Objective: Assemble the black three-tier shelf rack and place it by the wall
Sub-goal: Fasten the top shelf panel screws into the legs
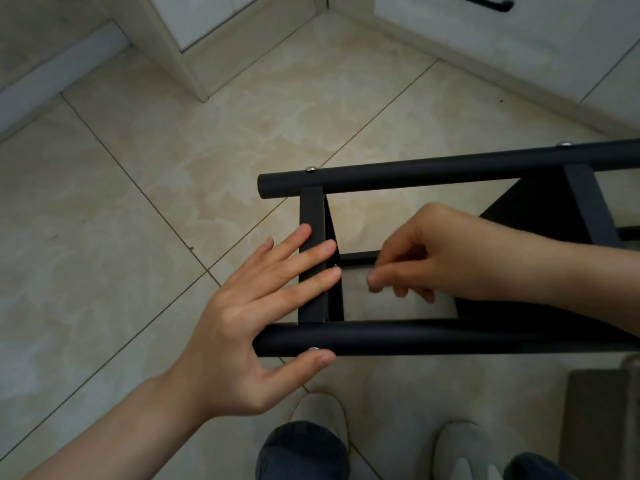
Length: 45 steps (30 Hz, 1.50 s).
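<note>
- You looked down at a black shelf rack (450,336) lying on its side on a floor (138,202) of pale beige tiles, its end in the middle of the view and the rest running off the right edge.
- Two round black tubes ran left to right: the far tube (433,173) higher in the view, the near tube (415,337) lower and closer to your feet.
- A flat black crossbar (312,209) joined the two tubes near their left ends, and a second crossbar (588,202) joined them further right.
- Small silver screw heads showed on the tubes: one (311,169) on the far tube above the first crossbar, and one (314,349) on the near tube.
- Your left hand (242,327) lay open, its grip apart and clamped on nothing. The fingers (304,265) were spread flat across the first crossbar, and the thumb (311,363) rested against the near tube just below its screw head.
- Your right hand (446,251) reached in from the right, between the two tubes. Its grip was drawn together, fingertips (375,280) pinched close beside the left hand's fingertips; whether it held anything small, you could not tell.
- A black shelf panel (533,209) showed inside the frame behind your right wrist.
- Your two feet in grey slippers (322,410) stood at the bottom edge, just below the near tube.
- A white cabinet (519,39) with a black handle (485,1) stood along the wall at the top right.
</note>
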{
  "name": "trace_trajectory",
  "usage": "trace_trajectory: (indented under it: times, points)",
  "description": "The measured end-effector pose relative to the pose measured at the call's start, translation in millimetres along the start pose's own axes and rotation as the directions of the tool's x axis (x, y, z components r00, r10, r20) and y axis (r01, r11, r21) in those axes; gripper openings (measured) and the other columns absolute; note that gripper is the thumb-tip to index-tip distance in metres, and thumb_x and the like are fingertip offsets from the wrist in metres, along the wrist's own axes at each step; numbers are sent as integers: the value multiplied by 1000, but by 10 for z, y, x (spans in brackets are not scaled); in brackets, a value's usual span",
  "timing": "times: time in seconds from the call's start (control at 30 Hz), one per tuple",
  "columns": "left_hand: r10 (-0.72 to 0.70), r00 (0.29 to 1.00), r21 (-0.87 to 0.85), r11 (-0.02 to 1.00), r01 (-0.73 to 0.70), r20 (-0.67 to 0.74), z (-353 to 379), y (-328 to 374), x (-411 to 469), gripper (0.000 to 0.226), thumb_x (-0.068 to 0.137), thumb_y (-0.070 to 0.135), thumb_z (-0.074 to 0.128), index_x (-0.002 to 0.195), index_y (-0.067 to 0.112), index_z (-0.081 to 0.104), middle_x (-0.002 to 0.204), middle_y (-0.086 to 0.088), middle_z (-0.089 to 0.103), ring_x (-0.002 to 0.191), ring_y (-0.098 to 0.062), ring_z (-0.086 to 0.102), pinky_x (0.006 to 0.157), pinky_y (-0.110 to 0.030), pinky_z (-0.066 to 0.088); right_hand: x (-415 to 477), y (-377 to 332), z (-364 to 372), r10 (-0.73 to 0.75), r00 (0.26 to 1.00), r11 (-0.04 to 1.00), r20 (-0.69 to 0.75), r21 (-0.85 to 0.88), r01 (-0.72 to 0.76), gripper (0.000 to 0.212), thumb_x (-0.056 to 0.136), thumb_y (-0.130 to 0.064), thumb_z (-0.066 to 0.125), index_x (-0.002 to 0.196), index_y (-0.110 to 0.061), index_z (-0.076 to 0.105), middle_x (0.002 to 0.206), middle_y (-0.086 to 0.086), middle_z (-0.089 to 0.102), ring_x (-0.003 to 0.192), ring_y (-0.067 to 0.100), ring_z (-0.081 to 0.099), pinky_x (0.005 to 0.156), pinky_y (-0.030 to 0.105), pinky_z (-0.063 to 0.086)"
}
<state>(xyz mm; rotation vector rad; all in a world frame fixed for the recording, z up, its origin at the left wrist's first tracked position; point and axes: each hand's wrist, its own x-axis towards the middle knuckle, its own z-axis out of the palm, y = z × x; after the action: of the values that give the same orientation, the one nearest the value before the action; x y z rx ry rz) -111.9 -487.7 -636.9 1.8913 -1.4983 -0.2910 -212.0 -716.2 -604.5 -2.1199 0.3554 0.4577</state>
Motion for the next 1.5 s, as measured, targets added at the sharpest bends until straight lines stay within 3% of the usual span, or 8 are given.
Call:
trace_trajectory:
  times: [0.13, 0.27, 0.37, 0.6, 0.83, 1.1, 1.3, 1.5]
  points:
    - [3, 1000, 0, 1000, -3, 6, 3, 0, 8, 58, 89, 40, 67, 136, 8, 56, 152, -9, 49, 150, -31, 34, 118, -61, 30, 145, 14, 94, 43, 977, 967, 210, 237, -94, 6, 88, -15, 72, 86, -18, 77, 74, -4, 75, 56, 0, 63, 56, 13, 51]
    - [-3, 1000, -14, 1000, 3, 8, 8, -4, 1, 58, 88, 38, 68, 135, 7, 56, 152, -11, 49, 150, -32, 33, 115, -64, 33, 296, -3, 188, 81, 945, 908, 317, 367, -201, 9, 94, -7, 64, 90, -1, 70, 81, 11, 77, 66, 13, 73, 63, 23, 59]
    - [-1, 1000, -14, 1000, 1, 4, 15, -3, -1, 58, 87, 38, 67, 135, 7, 56, 151, -11, 49, 150, -31, 34, 114, -65, 34, 357, 26, 240, 104, 934, 892, 340, 383, -239, 16, 97, -8, 60, 101, 5, 68, 89, 16, 76, 75, 19, 75, 74, 29, 62]
    - [-2, 1000, -30, 1000, 2, -1, 41, -7, 5, 57, 88, 38, 67, 135, 7, 56, 151, -12, 49, 150, -33, 33, 113, -64, 36, 360, 71, 258, 95, 931, 856, 352, 449, -257, 20, 90, -20, 70, 97, -2, 75, 87, 11, 77, 60, 7, 63, 62, 18, 55]
    - [-1, 1000, -53, 999, 0, -12, 54, -9, 0, 57, 94, 43, 62, 136, 5, 56, 151, -12, 49, 150, -34, 34, 114, -62, 36, 388, 89, 266, 101, 876, 758, 471, 535, -375, 17, 94, -18, 64, 101, -5, 72, 92, 10, 77, 66, 8, 68, 62, 17, 55]
    - [3, 1000, -58, 998, -4, -18, 60, 2, 8, 55, 93, 42, 63, 133, 5, 56, 150, -12, 48, 150, -33, 34, 117, -56, 34, 380, 84, 286, 62, 900, 760, 431, 564, -322, 23, 90, -16, 69, 106, 0, 68, 81, 6, 74, 60, 4, 60, 59, 16, 52]
    - [9, 1000, -70, 997, -10, -17, 62, -8, -11, 59, 93, 41, 63, 140, 7, 51, 152, -10, 48, 150, -33, 33, 118, -53, 33, 354, 49, 324, -3, 933, 823, 361, 530, -203, 16, 96, -16, 61, 89, -12, 75, 77, 3, 72, 60, 5, 58, 62, 19, 53]
    - [12, 1000, -58, 998, -13, -18, 62, -14, -24, 57, 93, 42, 63, 138, 8, 55, 151, -12, 48, 149, -34, 34, 117, -56, 34, 356, 33, 366, -30, 923, 829, 384, 525, -192, 19, 92, -9, 66, 108, 2, 68, 82, 4, 74, 70, 10, 67, 73, 25, 57]
